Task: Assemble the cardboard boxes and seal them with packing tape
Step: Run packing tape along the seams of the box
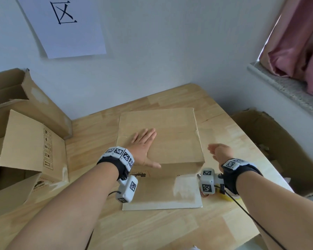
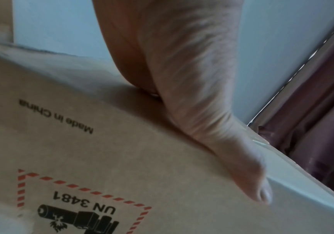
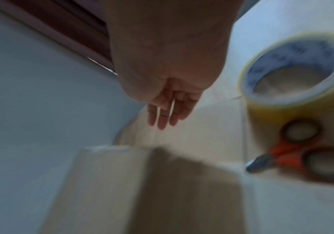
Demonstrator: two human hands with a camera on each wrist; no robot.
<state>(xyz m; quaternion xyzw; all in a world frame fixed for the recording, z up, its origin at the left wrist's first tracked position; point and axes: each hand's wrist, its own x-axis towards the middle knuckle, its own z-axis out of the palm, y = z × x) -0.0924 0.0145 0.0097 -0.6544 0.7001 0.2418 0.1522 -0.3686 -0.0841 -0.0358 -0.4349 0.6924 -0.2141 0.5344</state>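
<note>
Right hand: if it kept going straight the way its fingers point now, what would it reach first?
Probably nothing soon: the right hand points along the bare wooden table beside the cardboard box, toward the wall. Depth is unclear.

My right wrist hides most of the tape (image 1: 229,197). The right wrist view is blurred; its edge cuts the scissors (image 3: 302,158). My left palm's contact is hidden.
</note>
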